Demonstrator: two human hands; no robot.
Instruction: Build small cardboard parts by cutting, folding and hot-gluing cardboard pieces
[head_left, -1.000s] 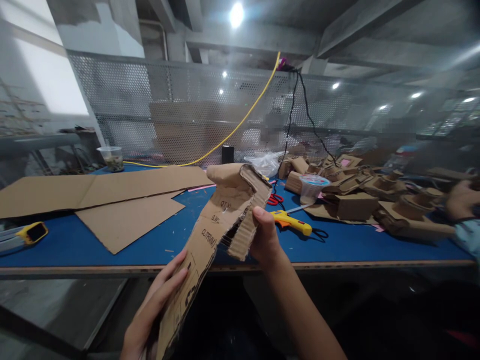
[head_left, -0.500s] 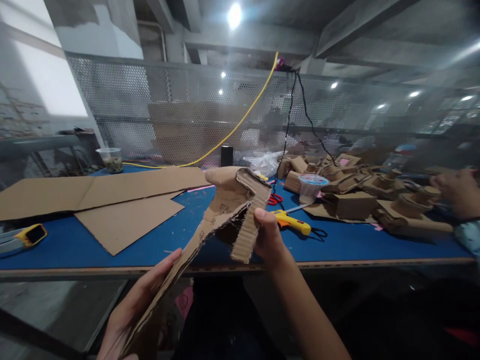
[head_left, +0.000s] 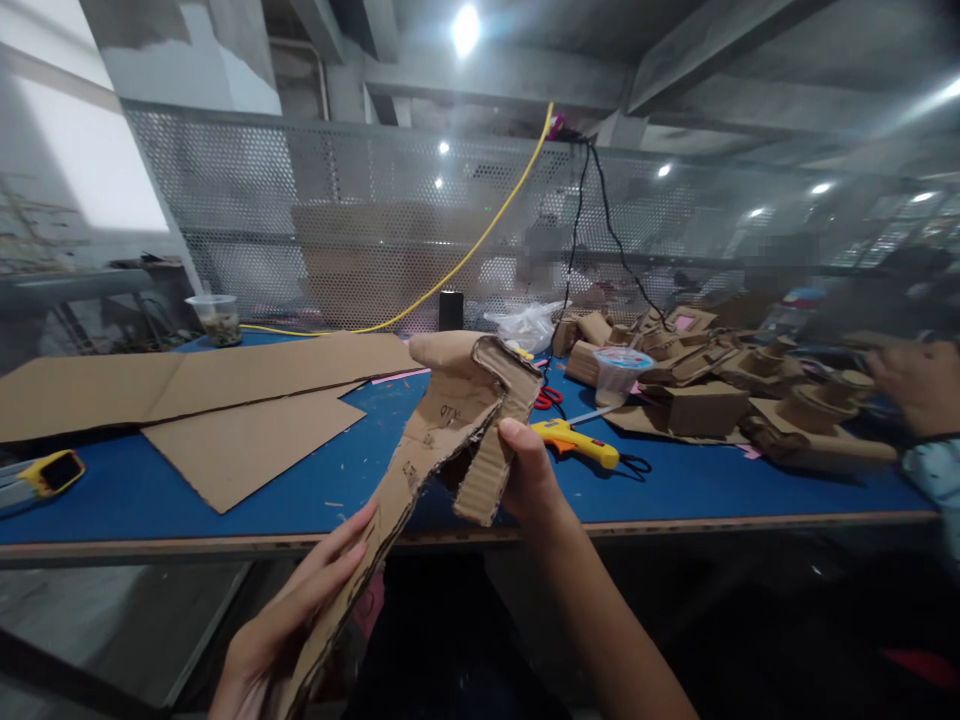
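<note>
A bent cardboard piece [head_left: 450, 415] with printed marks hangs in the air over the table's front edge, its long arm slanting down toward me. My left hand [head_left: 300, 600] holds that long arm from its left side, fingers along the outer face. At the other end, my right hand [head_left: 531, 470] grips a corrugated cardboard strip [head_left: 484, 472] that joins the piece at its curled top, thumb on the near face. Behind my right hand a yellow glue gun [head_left: 581, 442] lies on the table. Red-handled scissors [head_left: 550, 397] sit just beyond.
On the blue table [head_left: 300, 485], flat cardboard sheets [head_left: 247, 385] spread at left near a yellow-grey tool [head_left: 56, 475]. Cardboard assemblies [head_left: 705, 400] crowd the right, beside a plastic cup [head_left: 621, 372]. Another person's hand [head_left: 919, 385] is at far right. A mesh screen [head_left: 360, 180] stands behind.
The cardboard piece has turned slightly, showing more of its printed face. My left hand has come up a little along the long arm. My right hand keeps its grip on the strip.
</note>
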